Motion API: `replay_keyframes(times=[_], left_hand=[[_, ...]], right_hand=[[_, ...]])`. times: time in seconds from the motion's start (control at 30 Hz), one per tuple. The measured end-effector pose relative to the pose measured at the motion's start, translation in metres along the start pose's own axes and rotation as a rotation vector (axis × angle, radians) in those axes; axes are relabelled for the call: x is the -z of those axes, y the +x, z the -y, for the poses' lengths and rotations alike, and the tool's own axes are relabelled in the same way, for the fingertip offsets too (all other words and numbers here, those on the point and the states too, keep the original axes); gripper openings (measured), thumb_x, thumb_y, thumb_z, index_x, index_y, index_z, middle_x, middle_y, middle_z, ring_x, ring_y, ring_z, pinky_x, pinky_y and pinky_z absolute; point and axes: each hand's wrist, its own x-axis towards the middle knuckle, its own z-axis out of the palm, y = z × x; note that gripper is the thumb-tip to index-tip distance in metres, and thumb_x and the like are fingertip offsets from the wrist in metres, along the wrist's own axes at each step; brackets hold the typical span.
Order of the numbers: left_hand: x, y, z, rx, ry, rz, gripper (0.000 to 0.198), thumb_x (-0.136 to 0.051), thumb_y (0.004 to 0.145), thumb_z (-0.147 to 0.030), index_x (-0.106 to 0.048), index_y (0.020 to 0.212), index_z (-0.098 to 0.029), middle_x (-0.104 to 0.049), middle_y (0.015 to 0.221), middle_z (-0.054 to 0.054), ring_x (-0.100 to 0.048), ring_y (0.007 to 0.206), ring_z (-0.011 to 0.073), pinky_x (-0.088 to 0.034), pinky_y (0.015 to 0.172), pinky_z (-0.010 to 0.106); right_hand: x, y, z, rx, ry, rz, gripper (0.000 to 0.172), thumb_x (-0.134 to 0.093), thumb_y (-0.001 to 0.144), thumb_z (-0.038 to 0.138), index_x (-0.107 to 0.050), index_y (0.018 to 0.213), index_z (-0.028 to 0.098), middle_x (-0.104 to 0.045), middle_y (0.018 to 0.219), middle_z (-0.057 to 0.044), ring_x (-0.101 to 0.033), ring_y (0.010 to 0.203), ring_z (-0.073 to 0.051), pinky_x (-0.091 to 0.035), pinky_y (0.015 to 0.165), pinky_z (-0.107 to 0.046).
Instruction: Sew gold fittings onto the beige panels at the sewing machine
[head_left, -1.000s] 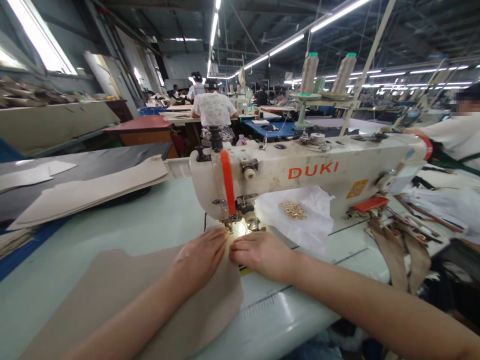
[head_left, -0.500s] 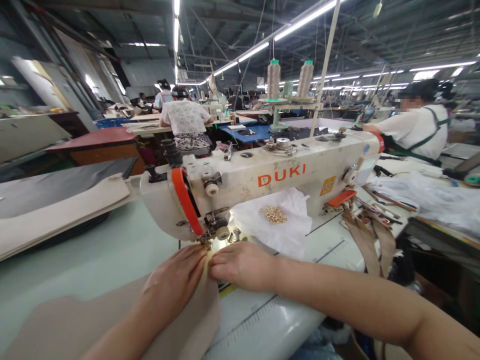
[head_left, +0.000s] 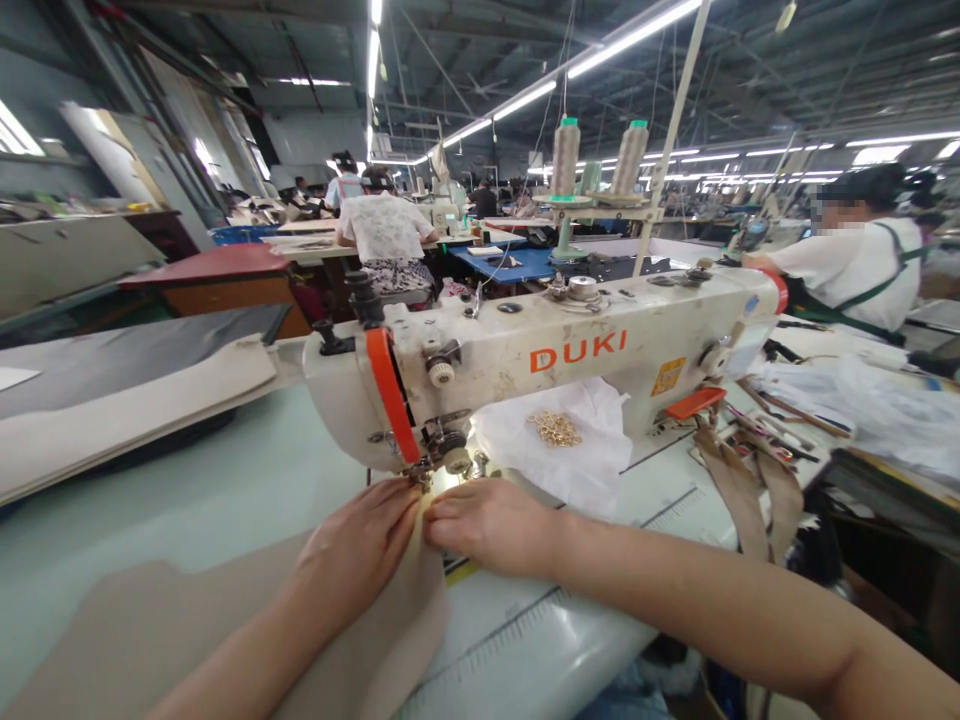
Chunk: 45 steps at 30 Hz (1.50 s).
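A white sewing machine [head_left: 480, 350] marked DUKI stands across the bench, its lamp lighting the needle area. Beige material [head_left: 375, 650] runs from the presser foot [head_left: 421, 474] down toward the lower left. My left hand [head_left: 360, 540] is closed on this material just left of the foot, fingers pressed together. Close on the right, my right hand [head_left: 484, 525] pinches the material's edge at the needle area. Its fingertips are partly hidden in the fold.
Gold rings [head_left: 556, 429] lie on a white cloth [head_left: 600, 470] under the machine arm. Stacked panels [head_left: 150, 420] are at the left. Beige straps [head_left: 739, 500] hang at the right. Two thread cones [head_left: 566, 160] stand behind. People sit at other benches.
The whole view has shifted, so the machine and bench appear slightly farther right. Both hands stay at the needle area with the beige material between them.
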Motion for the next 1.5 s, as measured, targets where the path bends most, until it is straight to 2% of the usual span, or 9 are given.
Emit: replay_keyframes(times=[0.43, 0.63, 0.73, 0.8, 0.9, 1.03, 1.27, 1.4, 1.5], left_hand=[[0.003, 0.005, -0.005, 0.057, -0.044, -0.009, 0.037, -0.032, 0.090, -0.033, -0.066, 0.094, -0.018, -0.071, 0.098, 0.010, -0.066, 0.093, 0.0236, -0.053, 0.084, 0.038], [0.026, -0.040, -0.027, 0.078, -0.050, -0.030, 0.029, -0.037, 0.090, -0.023, -0.065, 0.097, -0.018, -0.071, 0.100, 0.007, -0.066, 0.093, 0.0192, -0.055, 0.085, 0.033], [0.040, -0.062, -0.044, 0.120, -0.070, -0.036, 0.027, -0.040, 0.089, -0.020, -0.065, 0.098, -0.020, -0.070, 0.101, 0.006, -0.065, 0.094, 0.0178, -0.054, 0.086, 0.030], [0.046, -0.067, -0.050, 0.163, -0.106, -0.021, 0.025, -0.042, 0.087, -0.018, -0.063, 0.100, -0.020, -0.069, 0.100, 0.006, -0.064, 0.094, 0.0177, -0.053, 0.086, 0.030], [0.047, -0.062, -0.053, 0.262, -0.169, 0.014, 0.023, -0.046, 0.084, -0.015, -0.061, 0.102, -0.021, -0.067, 0.094, 0.004, -0.062, 0.090, 0.0180, -0.052, 0.080, 0.031], [0.045, -0.048, -0.053, 0.346, -0.217, 0.018, 0.015, -0.050, 0.083, -0.014, -0.062, 0.080, -0.021, -0.061, 0.082, 0.002, -0.057, 0.085, 0.0182, -0.049, 0.077, 0.031], [0.041, -0.046, -0.062, 0.455, -0.255, 0.022, 0.017, -0.054, 0.074, -0.006, -0.064, 0.070, -0.019, -0.061, 0.077, 0.003, -0.056, 0.083, 0.0189, -0.047, 0.078, 0.029], [0.035, -0.046, -0.065, 0.513, -0.236, 0.035, 0.014, -0.057, 0.074, -0.009, -0.065, 0.069, -0.018, -0.064, 0.080, 0.005, -0.058, 0.086, 0.0187, -0.047, 0.082, 0.028], [0.047, -0.050, -0.072, 0.535, -0.240, 0.026, 0.011, -0.057, 0.077, -0.014, -0.066, 0.083, -0.018, -0.066, 0.096, 0.006, -0.057, 0.097, 0.0180, -0.045, 0.091, 0.026]], right_hand=[[0.000, 0.000, 0.000, -0.025, 0.029, 0.013, 0.020, -0.041, 0.096, 0.017, -0.059, 0.086, 0.016, -0.065, 0.094, -0.003, -0.055, 0.095, -0.013, -0.040, 0.089, -0.023], [-0.002, 0.001, 0.016, 0.106, 0.088, -0.014, 0.015, -0.049, 0.093, 0.021, -0.063, 0.094, 0.017, -0.066, 0.099, -0.003, -0.057, 0.097, -0.013, -0.042, 0.090, -0.025], [-0.001, 0.000, 0.021, 0.065, 0.122, -0.074, 0.016, -0.050, 0.090, 0.017, -0.065, 0.096, 0.018, -0.068, 0.098, -0.003, -0.059, 0.092, -0.014, -0.045, 0.087, -0.027], [0.001, -0.002, 0.022, 0.016, 0.143, -0.116, 0.018, -0.050, 0.089, 0.014, -0.066, 0.094, 0.018, -0.069, 0.093, -0.004, -0.060, 0.087, -0.015, -0.046, 0.082, -0.028], [0.002, -0.005, 0.024, -0.028, 0.155, -0.171, 0.020, -0.046, 0.089, 0.013, -0.066, 0.092, 0.018, -0.068, 0.084, -0.004, -0.060, 0.081, -0.016, -0.047, 0.076, -0.028], [0.001, -0.009, 0.025, -0.072, 0.151, -0.226, 0.022, -0.044, 0.091, 0.015, -0.065, 0.091, 0.016, -0.067, 0.079, -0.005, -0.060, 0.078, -0.017, -0.047, 0.072, -0.028], [0.003, -0.011, 0.035, -0.129, 0.226, -0.201, 0.023, -0.043, 0.091, 0.013, -0.065, 0.089, 0.019, -0.066, 0.081, -0.006, -0.061, 0.078, -0.018, -0.049, 0.071, -0.030], [-0.005, -0.015, 0.031, -0.087, 0.220, -0.237, 0.024, -0.041, 0.091, 0.017, -0.064, 0.093, 0.022, -0.068, 0.087, -0.007, -0.064, 0.080, -0.018, -0.053, 0.072, -0.030], [-0.014, -0.019, 0.022, -0.025, 0.174, -0.301, 0.021, -0.045, 0.090, 0.019, -0.064, 0.095, 0.025, -0.070, 0.090, -0.006, -0.067, 0.082, -0.019, -0.055, 0.073, -0.029]])
